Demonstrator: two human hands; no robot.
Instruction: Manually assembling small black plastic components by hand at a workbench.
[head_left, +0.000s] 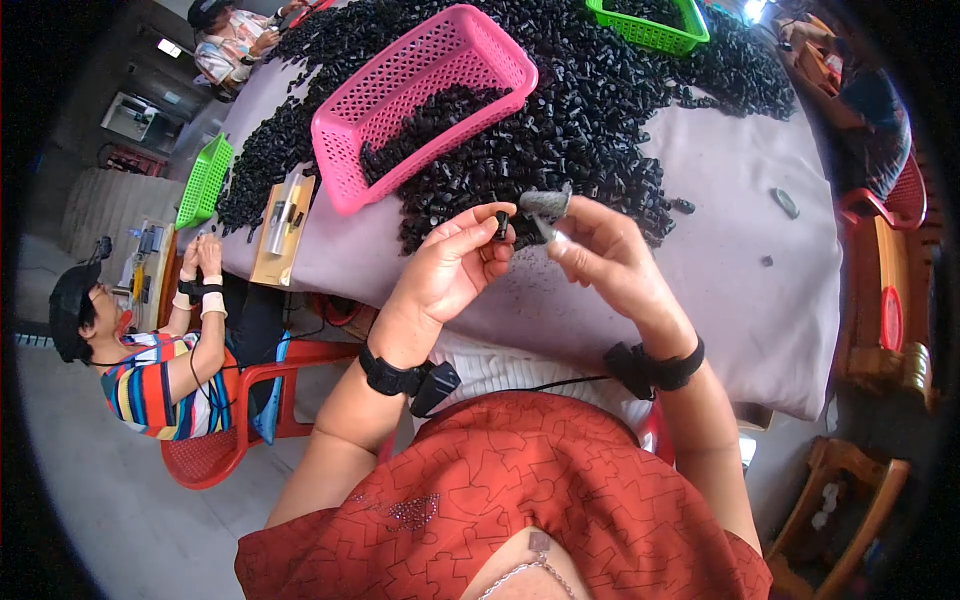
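Between the thumb and fingertips of my left hand (450,262) is a small black cylindrical part (502,224), held upright above the table's near edge. My right hand (612,262) is closed just to the right of it. A worn grey finger cover (546,203) sits on its index fingertip. Thumb and fingers pinch a small pointed metal blade (545,229), whose tip is close to the black part; I cannot tell whether they touch. Beyond both hands spreads a heap of similar black parts (570,110).
A pink basket (345,190) with black parts stands on the heap. Green baskets (650,36) (205,180) are farther off. A tan board (272,262) lies left on the grey cloth (740,190). A co-worker in stripes (165,385) sits left; another person (235,45) is at far left.
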